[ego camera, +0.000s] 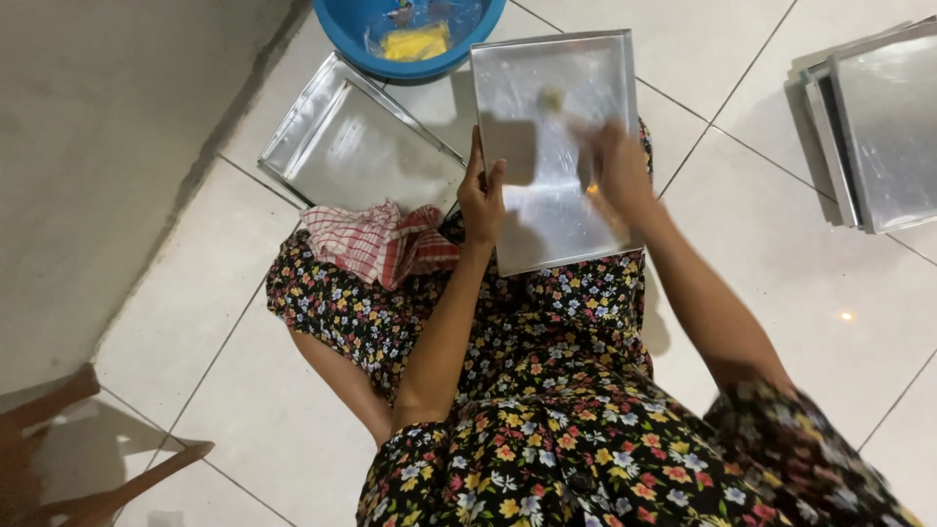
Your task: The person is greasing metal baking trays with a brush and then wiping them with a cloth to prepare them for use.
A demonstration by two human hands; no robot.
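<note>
A person sits on the white tile floor [810,283] in a black dress with little flowers [547,429]. Two bare arms reach out from the dress toward a shiny metal tray [556,210] that rests on the lap.

The left hand [482,200] holds the tray by its left edge. The thumb lies on top of the tray and the other fingers are tucked around the rim, so the hand is closed on it. The right hand [615,171] lies on the inside of the tray, on its right part. It is blurry, so you cannot tell how its fingers are bent. A small bit of yellow shows just under this hand.

The tray is a rectangle. Its long side runs away from the person, from the lap up toward the bowl. The open, hollow side faces up. A small yellow blob [552,99] sits on the far part of the tray.

Next to the left wrist lies a red and white checked cloth [376,244]. Just past the cloth, another metal tray [351,146] lies flat on the floor, turned at a slant.

Farther off, at the top, is a blue bowl [342,29] with something yellow [415,42] in it. Far to the right, a stack of more metal trays [878,127] sits on the floor.
</note>
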